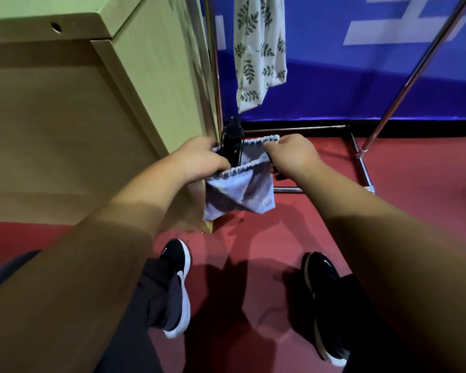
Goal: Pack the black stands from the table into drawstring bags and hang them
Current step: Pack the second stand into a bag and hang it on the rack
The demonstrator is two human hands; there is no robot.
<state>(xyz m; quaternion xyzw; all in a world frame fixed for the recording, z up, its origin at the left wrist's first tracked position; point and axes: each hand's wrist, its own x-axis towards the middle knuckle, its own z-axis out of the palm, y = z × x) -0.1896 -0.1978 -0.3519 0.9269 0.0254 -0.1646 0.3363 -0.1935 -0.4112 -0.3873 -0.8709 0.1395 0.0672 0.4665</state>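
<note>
A pale blue drawstring bag [240,192] hangs in the air between my hands, its gathered mouth held wide. My left hand [199,160] grips the left side of the mouth, and my right hand [291,154] pinches the right side of the rim. A black stand [232,142] sticks upright out of the mouth at its left, with its lower part hidden inside the bag. A white bag with a green leaf print [258,49] hangs from the metal rack behind.
The side of a wooden table [78,117] fills the left. A chrome rack has an upright pole [213,63], a slanted pole [414,71] and base bars [361,162] on the red floor. A blue wall banner [361,84] stands behind. My shoes are below.
</note>
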